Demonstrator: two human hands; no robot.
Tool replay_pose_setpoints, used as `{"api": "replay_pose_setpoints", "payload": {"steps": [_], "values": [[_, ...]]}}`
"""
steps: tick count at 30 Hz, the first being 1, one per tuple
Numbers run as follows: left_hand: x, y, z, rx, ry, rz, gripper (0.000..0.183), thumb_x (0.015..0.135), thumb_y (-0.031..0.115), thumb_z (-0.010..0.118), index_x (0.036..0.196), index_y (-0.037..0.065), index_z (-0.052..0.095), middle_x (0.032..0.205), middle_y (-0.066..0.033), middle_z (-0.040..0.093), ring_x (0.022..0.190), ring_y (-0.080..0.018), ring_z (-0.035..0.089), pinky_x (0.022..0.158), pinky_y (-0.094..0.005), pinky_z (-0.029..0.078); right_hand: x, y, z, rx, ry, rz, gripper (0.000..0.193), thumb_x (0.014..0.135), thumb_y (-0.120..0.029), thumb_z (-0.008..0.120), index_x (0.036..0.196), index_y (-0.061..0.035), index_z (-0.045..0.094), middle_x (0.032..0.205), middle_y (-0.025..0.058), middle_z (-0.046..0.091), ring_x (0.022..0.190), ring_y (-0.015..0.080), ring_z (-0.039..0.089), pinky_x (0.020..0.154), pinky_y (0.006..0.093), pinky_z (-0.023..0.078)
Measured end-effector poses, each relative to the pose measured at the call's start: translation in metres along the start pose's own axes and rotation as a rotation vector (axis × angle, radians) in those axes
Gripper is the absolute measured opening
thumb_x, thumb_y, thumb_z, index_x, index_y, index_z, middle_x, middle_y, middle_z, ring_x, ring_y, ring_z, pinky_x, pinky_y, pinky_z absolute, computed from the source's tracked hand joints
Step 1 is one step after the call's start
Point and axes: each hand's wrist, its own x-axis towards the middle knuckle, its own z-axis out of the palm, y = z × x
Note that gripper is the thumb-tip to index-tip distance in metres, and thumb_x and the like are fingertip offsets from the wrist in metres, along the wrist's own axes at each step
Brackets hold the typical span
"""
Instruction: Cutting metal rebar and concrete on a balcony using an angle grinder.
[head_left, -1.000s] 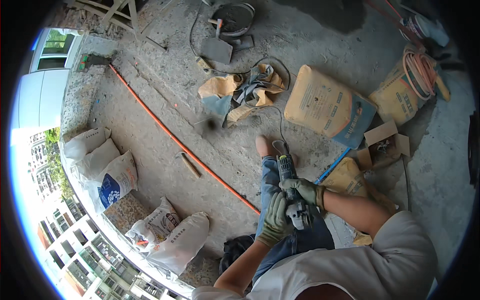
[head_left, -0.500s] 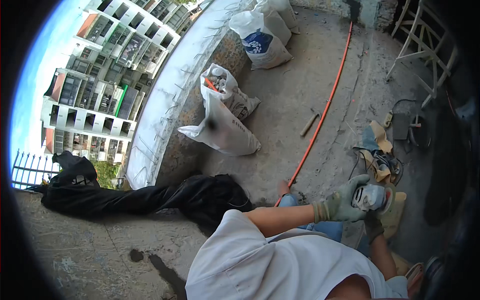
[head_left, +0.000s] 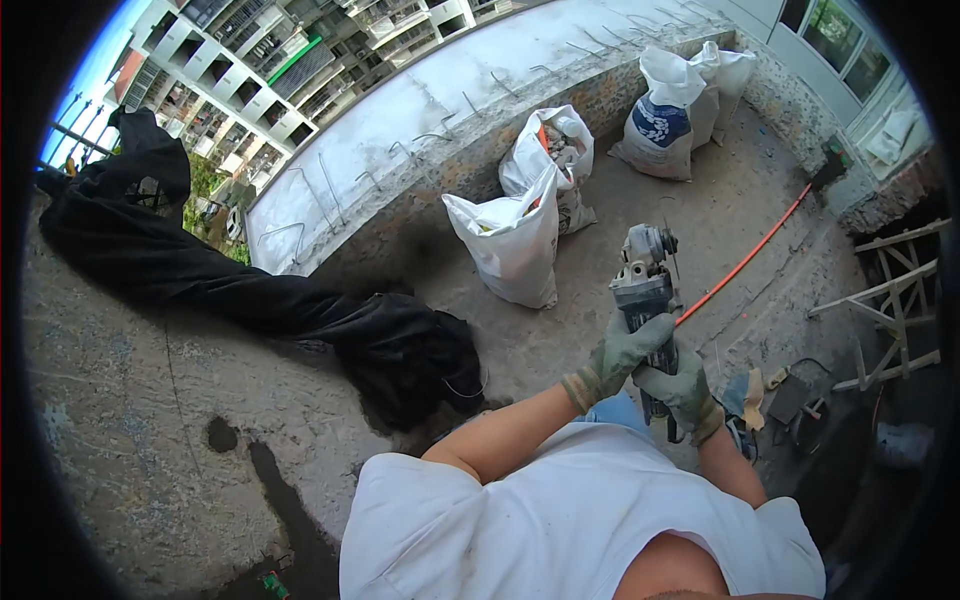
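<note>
An angle grinder [head_left: 643, 287] with a grey metal head and dark body stands in front of me, its head pointing away. My left hand [head_left: 630, 355], in a grey-green work glove, is closed round the upper part of the body. Just below and to the right, my right hand [head_left: 684, 388] in a matching glove grips the rear handle. A thin disc shows edge-on at the right side of the grinder head. Gloved fingers hide much of the tool's body.
White sacks, one nearest [head_left: 515, 250], line the low wall [head_left: 400, 185], which has bent rebar on it. An orange hose [head_left: 745, 270] crosses the concrete floor. Black cloth [head_left: 270, 305] lies at left. Tools, including a hammer [head_left: 808, 418], and a wooden stand [head_left: 890, 305] are at right.
The view has turned. The grinder has moved left and up from the lower right, and its head now points away from me. Both hands now hold its body.
</note>
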Motion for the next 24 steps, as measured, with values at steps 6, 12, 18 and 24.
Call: {"api": "replay_pose_setpoints", "payload": {"steps": [6, 12, 18, 24], "values": [[0.035, 0.036, -0.081, -0.291, 0.185, 0.042, 0.035, 0.094, 0.027, 0.068, 0.12, 0.006, 0.06, 0.112, -0.0108, 0.067, 0.101, -0.0181, 0.065, 0.088, -0.0362, 0.055, 0.112, -0.021, 0.042, -0.057, -0.343, 0.022, 0.039, 0.084, -0.025, 0.075, 0.114, -0.0018, 0.063, 0.098, 0.0036, 0.068, 0.086, 0.0106, 0.063, 0.077, 0.0296, 0.053], [0.052, 0.105, -0.177, -0.547, 0.395, 0.312, 0.032, 0.096, 0.027, 0.066, 0.12, 0.006, 0.058, 0.104, -0.0117, 0.068, 0.092, -0.0241, 0.069, 0.087, -0.041, 0.059, 0.191, -0.05, 0.104, -0.203, -0.566, 0.402, 0.045, 0.086, -0.047, 0.075, 0.1, -0.0051, 0.065, 0.079, 0.0016, 0.063, 0.066, 0.0091, 0.061, 0.054, 0.0256, 0.049], [0.088, 0.153, -0.278, -0.53, 0.648, 0.334, 0.042, 0.091, 0.027, 0.071, 0.122, 0.004, 0.057, 0.106, -0.0116, 0.066, 0.089, -0.0236, 0.067, 0.074, -0.0384, 0.06, 0.27, -0.052, 0.182, -0.153, -0.486, 0.524, 0.048, 0.083, -0.052, 0.077, 0.096, -0.0067, 0.067, 0.074, -0.0002, 0.06, 0.06, 0.0078, 0.055, 0.05, 0.0239, 0.044], [0.153, 0.175, -0.323, -0.462, 0.675, 0.228, 0.04, 0.089, 0.025, 0.074, 0.119, 0.007, 0.057, 0.099, -0.0122, 0.065, 0.081, -0.0256, 0.067, 0.069, -0.0407, 0.059, 0.342, -0.038, 0.205, -0.074, -0.385, 0.518, 0.045, 0.083, -0.048, 0.077, 0.096, -0.0063, 0.066, 0.074, -0.0009, 0.06, 0.061, 0.0073, 0.055, 0.052, 0.025, 0.046]]}}
